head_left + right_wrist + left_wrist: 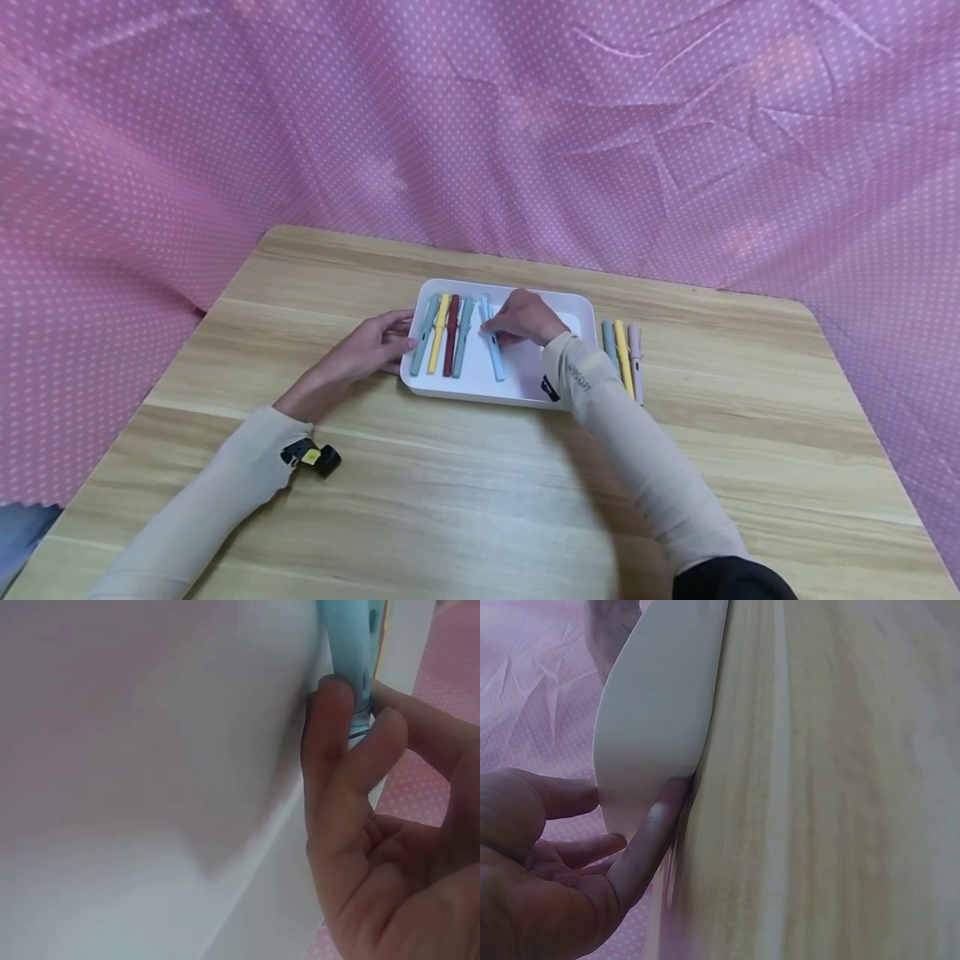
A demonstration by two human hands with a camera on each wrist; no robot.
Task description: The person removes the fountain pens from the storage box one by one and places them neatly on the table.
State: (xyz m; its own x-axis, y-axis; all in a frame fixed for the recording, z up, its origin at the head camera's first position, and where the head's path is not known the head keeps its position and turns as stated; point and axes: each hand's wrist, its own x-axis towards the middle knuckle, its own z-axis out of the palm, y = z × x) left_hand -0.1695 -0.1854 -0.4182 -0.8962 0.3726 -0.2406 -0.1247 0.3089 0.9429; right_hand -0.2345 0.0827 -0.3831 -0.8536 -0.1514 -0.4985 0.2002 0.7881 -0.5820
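In the head view a white tray (pixel 517 393) lies on the table. My left hand (pixel 371 343) holds the tray's left side, its thumb at the rim; the left wrist view has a fingertip (pixel 676 789) low on the tray's outer wall, near the table. Over the tray's middle, my right hand (pixel 525 317) pinches a light blue pen (pixel 497 360). The right wrist view shows that pen's end between thumb and fingers. Left of it, a teal pen (pixel 425 335), a yellow pen (pixel 437 342), a dark red pen (pixel 451 337) and a second teal pen (pixel 462 337) lie side by side.
Right of the tray, a teal pen (pixel 610 343), a yellow pen (pixel 623 357) and a lilac pen (pixel 636 358) lie on the wooden table (pixel 420 500), partly behind my right forearm. A pink dotted cloth (pixel 480 150) hangs behind the table.
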